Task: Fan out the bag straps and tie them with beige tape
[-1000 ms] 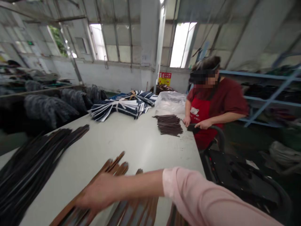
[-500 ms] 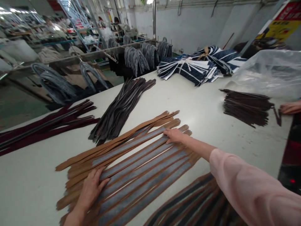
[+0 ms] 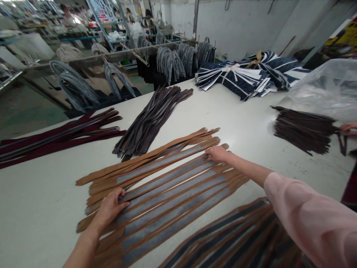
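Note:
Long tan fabric strips (image 3: 178,203) with grey backing lie side by side, slanting across the table in front of me. My left hand (image 3: 111,207) is at the near left part of one strip, its thumb and curled fingers pinching the strip's edge. Toward the far right end of the same strip, my right hand (image 3: 218,153) has its fingertips closed on the fabric. Several folded tan strips (image 3: 156,153) lie loosely just beyond. Part of the pinched strip is hidden under my fingers.
Dark brown strips (image 3: 156,121) and maroon strips (image 3: 55,136) lie beyond. More brown-and-black strips (image 3: 223,238) are close at the lower right. At the right, another person's hand (image 3: 348,128) is beside a dark bundle (image 3: 305,130). Striped navy fabric (image 3: 234,80) and clear plastic (image 3: 326,83) sit behind.
My left hand's spread fingers have drawn in to a pinch on the strip's edge. The right hand's fingers have closed on its far end. The whole view has shifted slightly.

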A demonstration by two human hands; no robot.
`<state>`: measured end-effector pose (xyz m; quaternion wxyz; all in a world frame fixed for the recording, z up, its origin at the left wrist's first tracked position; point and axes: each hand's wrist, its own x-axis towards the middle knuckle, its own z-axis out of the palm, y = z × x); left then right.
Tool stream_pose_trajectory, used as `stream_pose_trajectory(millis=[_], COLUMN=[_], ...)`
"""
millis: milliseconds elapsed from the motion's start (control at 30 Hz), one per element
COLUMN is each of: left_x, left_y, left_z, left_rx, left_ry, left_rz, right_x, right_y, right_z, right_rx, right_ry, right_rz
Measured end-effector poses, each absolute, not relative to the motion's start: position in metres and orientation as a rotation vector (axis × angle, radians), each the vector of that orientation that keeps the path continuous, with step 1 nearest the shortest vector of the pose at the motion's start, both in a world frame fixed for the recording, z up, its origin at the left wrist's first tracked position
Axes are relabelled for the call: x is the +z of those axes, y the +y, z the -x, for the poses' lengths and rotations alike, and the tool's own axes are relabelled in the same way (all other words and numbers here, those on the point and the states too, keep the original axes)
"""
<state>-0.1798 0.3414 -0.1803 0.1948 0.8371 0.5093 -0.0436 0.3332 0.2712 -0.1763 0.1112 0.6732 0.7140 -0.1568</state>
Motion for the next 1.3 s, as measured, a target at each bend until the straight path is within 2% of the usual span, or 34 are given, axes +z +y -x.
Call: stream_pose_trajectory(millis=[200, 433, 700, 1000, 1167, 1300], left_x=[-0.171, -0.166, -0.185, -0.196, -0.206, -0.201], left_y=[0.339, 0.326, 0.334, 0.338, 0.34, 0.338], left_z=[0.193, 0.191, 0.201, 0.204, 0.207, 0.197], left_rx=[-0.174, -0.182, -0.154, -0.217, -0.061, -0.144], left_ry=[1.338, 1.684, 1.437, 1.706, 1.937, 2.132], left_rz=[-2.274, -2.282, -2.534, -2.875, -2.815, -2.666], right_x=[-0.174, -0.177, -0.19, -0.187, -0.199, -0.209], right_y=[0.272, 0.277, 0.27, 0.273, 0.271, 0.273], right_z=[-0.344, -0.336, -0.343, -0.342, -0.339, -0.334], right_rx=[-0.553, -0.476, -0.442, -0.403, -0.299, -0.214], right_ry=[2.055, 2.112, 2.019, 1.969, 1.961, 1.939], right_rz=[-2.046, -2.09, -2.098, -2.285, -2.374, -2.469])
